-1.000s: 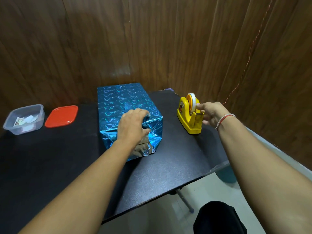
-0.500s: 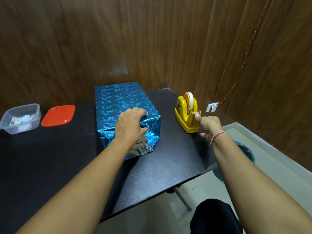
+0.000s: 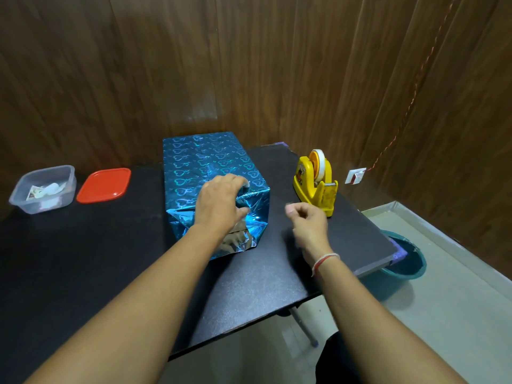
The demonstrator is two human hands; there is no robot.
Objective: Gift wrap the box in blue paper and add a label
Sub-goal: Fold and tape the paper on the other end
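The box wrapped in shiny blue heart-patterned paper (image 3: 210,167) stands on the black table (image 3: 83,273). My left hand (image 3: 221,200) grips its near end, fingers bent over the top edge and thumb on the folded flaps, holding the fold down. My right hand (image 3: 307,220) hovers just right of the box, finger and thumb pinched on what looks like a small piece of clear tape, which is hard to make out. The yellow tape dispenser (image 3: 315,181) stands behind my right hand. No label is visible on the box.
A clear plastic tub (image 3: 44,189) with small paper items and its red lid (image 3: 104,185) lie at the table's far left. A teal bucket (image 3: 407,259) sits on the floor beyond the table's right edge. Wooden walls close in behind.
My right hand has left the tape dispenser and come left and nearer, toward the box's near end. My left hand has kept its hold on the folded paper.
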